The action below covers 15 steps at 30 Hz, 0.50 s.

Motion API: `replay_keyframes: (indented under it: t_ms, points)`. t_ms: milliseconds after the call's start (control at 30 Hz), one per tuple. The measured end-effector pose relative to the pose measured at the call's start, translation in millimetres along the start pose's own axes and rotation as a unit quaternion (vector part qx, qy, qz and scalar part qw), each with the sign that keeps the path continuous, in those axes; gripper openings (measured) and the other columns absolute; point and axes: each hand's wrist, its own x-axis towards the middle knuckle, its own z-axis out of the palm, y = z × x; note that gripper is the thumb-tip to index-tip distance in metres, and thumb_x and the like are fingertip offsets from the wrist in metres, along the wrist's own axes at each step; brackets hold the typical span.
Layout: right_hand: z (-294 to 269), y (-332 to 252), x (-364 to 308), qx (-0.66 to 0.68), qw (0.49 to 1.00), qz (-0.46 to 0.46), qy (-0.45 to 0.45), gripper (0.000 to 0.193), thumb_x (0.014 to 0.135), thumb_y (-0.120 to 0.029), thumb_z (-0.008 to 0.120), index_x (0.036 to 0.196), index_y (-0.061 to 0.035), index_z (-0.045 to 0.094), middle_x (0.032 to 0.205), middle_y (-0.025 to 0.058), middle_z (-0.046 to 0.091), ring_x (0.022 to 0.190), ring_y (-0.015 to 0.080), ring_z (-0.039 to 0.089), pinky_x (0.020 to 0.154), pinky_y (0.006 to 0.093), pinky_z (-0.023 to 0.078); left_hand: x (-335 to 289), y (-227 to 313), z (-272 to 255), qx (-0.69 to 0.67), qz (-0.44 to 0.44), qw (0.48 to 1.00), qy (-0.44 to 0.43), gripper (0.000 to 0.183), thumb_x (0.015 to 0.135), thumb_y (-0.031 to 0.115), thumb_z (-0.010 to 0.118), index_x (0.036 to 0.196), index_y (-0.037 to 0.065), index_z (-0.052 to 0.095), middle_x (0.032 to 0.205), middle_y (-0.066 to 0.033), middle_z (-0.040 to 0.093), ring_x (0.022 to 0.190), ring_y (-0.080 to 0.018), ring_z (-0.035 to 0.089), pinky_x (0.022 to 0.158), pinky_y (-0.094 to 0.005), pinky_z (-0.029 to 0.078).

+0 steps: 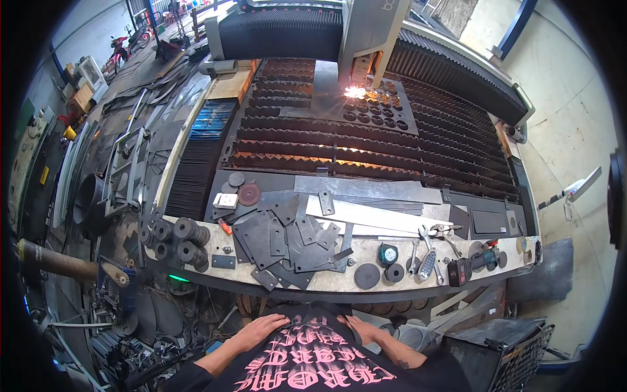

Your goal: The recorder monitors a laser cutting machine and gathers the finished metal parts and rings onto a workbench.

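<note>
My left hand (264, 326) lies against the front of my black shirt (307, 356) with pink lettering, fingers stretched toward the middle. On the other side of the shirt my right hand (359, 329) rests with its fingers out, partly covered by a fold. Neither holds a tool. Just beyond them is the pale front ledge of a cutting machine. Flat dark metal plates with holes (261, 238) are piled on it. Right of these are a green tape measure (388, 253), dark round discs (367, 276), wrenches (428, 261) and a cordless power tool (464, 268).
Sparks (354, 92) fly under the cutting head over a perforated sheet (385, 114) on the slatted bed (281, 145). Stacked black rings (188, 240) stand at the ledge's left end. A metal tube (65, 261) juts in at left; a dark crate (503, 353) is at lower right.
</note>
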Motion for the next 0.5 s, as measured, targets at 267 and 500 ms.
replay_keyframes:
  t_ms: [267,500]
  points:
    - [5,2,-2,-0.003,1.000,-0.001,0.004,0.113,0.072,-0.048,0.080,0.163,-0.0137,0.021,0.161,0.0287,0.027,0.145,0.0472,0.034,0.119,0.0523,0.034,0,0,-1,0.003,-0.002,1.000,-0.008,0.057,0.100,0.012,0.043,0.157,0.017,0.037,0.155,-0.0147,0.042,0.144,-0.0333,0.043,0.119,-0.0445,0.035]
    - [-7,-12,-3,0.006,1.000,0.004,-0.002,0.112,0.073,-0.049,0.078,0.161,-0.0093,0.022,0.158,0.0277,0.032,0.141,0.0475,0.038,0.116,0.0516,0.036,-2,2,-1,0.003,-0.008,1.000,-0.004,0.056,0.100,0.012,0.043,0.156,0.017,0.038,0.155,-0.0148,0.042,0.144,-0.0337,0.043,0.119,-0.0446,0.035]
